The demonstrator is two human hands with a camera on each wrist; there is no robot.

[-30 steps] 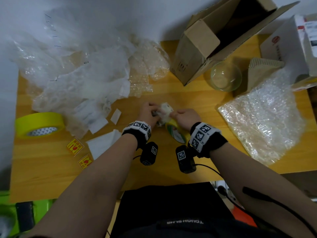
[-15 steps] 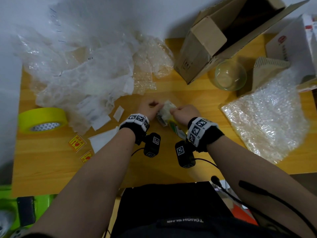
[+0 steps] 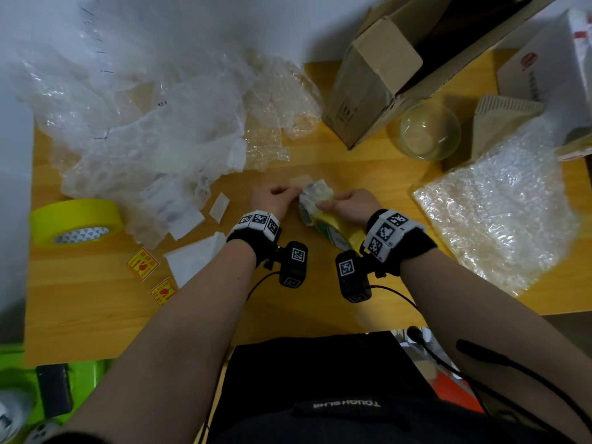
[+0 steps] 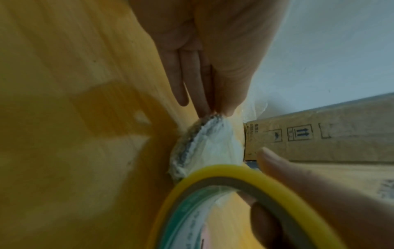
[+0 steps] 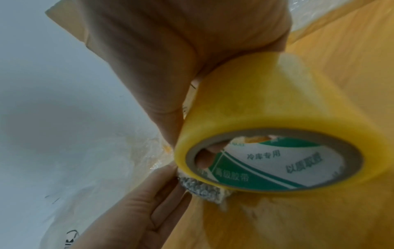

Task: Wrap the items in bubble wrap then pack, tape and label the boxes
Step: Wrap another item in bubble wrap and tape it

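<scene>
Left wrist view: the left hand [image 4: 204, 55] pinches with straight fingers [image 4: 181, 80] the far end of the small wrapped item [image 4: 204, 143]. Its near end butts the yellow tape roll [image 3: 336, 230], gripped by the right hand [image 3: 349, 206], mid-desk [image 3: 96, 315], between both wrists.

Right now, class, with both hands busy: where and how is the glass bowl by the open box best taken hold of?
Grip the glass bowl at its rim, coming from above on its near side. It sits upright and open. The cardboard box crowds its far left, folded cardboard its right. Pinch the wall, fingers inside, thumb outside.
</scene>
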